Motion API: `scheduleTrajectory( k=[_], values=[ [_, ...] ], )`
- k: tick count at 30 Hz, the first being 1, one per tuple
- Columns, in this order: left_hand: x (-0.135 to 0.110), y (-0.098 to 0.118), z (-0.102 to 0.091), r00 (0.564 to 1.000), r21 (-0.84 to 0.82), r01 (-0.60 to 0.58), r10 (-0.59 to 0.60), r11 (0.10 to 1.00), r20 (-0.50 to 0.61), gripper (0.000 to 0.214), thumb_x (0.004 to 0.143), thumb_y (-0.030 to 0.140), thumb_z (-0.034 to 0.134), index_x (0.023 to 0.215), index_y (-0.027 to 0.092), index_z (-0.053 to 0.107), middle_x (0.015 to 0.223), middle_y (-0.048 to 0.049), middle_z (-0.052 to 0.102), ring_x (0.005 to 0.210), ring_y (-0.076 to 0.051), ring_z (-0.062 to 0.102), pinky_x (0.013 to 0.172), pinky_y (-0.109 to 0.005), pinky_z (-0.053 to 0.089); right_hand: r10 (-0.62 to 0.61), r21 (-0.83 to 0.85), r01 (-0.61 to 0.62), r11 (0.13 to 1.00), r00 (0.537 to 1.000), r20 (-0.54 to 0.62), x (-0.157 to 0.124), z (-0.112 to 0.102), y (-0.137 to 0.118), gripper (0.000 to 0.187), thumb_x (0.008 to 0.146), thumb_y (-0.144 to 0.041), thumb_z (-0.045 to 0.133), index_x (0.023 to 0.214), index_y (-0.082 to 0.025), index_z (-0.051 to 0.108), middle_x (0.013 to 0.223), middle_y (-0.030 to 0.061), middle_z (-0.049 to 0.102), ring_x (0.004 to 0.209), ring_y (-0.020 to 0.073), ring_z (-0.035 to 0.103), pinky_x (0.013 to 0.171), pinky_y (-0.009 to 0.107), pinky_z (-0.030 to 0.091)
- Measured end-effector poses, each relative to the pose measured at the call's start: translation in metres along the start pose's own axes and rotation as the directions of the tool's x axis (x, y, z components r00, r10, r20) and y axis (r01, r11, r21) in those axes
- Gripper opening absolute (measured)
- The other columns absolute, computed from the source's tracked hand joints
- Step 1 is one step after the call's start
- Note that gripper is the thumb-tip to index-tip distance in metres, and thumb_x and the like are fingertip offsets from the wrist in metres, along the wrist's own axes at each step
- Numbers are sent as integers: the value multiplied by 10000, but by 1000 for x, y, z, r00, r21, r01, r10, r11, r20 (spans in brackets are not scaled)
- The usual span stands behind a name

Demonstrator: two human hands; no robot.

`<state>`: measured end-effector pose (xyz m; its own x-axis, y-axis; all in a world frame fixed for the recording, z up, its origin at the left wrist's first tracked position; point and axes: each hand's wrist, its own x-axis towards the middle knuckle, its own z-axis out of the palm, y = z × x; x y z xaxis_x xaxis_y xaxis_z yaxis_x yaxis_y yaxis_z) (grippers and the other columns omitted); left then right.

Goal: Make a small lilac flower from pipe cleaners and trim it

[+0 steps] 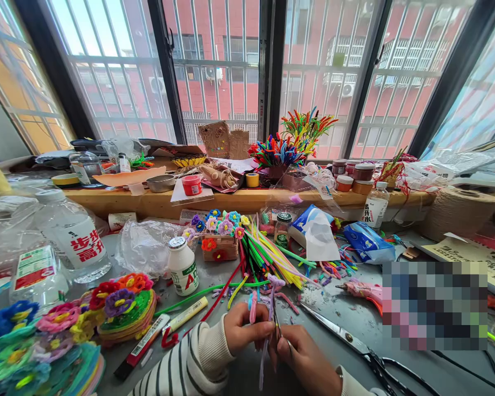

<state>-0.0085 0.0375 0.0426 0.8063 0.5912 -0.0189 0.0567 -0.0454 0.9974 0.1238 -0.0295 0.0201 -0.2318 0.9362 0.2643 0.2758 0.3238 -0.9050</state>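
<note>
One grey tabletop carries the work; one large clear bottle with red lettering stands upright at its left side; one bundle of chenille stems lies fanned near the centre. One pair of large scissors lies to the right of the hands, blades directed away from the person; two blue packets lie toward the back, one with white tissue drawn out.

Two hands occupy the front centre, fingertips close together; the left hand reaches in from the lower left, its striped sleeve slanting upward, thumb extended to the right; its fingers are narrowed in a pinch on one lilac strip; the right hand reaches in from the lower right, angled up and left, fingers curled around one narrow metal tool, whose form is partly hidden.

One white bottle stands left of the hands; one pale yellow tube lies in front of it. The lilac strip runs upright between the hands, just beside the metal tool; one pink-and-blue loop projects above the left hand.
</note>
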Motion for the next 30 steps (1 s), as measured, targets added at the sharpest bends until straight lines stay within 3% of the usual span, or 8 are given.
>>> scheduleTrajectory(
  k=[8,13,18,25,30],
  values=[
    [0,1,2,1000,17,15,-14,1000,-18,340,640,438,525,504,140,433,438,30,438,393,-61,413,401,-190,308,-20,-54,16,998,998,-59,0,1,11,641,701,-662,189,403,-156,447,407,-13,410,425,104,420,444,207,301],
    [0,1,1,998,-15,43,-44,999,-38,337,637,435,531,512,133,448,416,33,436,380,-62,418,397,-189,317,18,-146,-32,989,995,-100,1,0,8,629,682,-678,208,364,-158,363,378,-34,321,373,75,321,394,205,236],
    [1,-1,-1,999,-48,28,-30,998,-40,316,642,414,537,539,121,482,409,34,438,373,-62,423,391,-187,318,31,-184,-52,982,993,-116,2,0,5,626,667,-694,199,357,-164,319,373,-35,302,374,76,310,398,212,236],
    [0,0,1,999,-105,41,-44,994,-26,321,637,417,543,539,123,462,443,23,470,383,-60,444,390,-180,349,74,-139,-87,986,993,-94,0,1,7,646,667,-694,191,387,-152,404,391,-24,333,390,86,330,392,209,254],
    [0,-1,2,998,-115,59,-63,992,-28,326,625,423,552,539,129,440,438,26,475,372,-58,451,378,-173,354,40,-138,-49,989,997,-71,-2,1,8,676,709,-657,156,420,-139,480,420,-11,405,431,97,391,434,206,289]
  ],
)
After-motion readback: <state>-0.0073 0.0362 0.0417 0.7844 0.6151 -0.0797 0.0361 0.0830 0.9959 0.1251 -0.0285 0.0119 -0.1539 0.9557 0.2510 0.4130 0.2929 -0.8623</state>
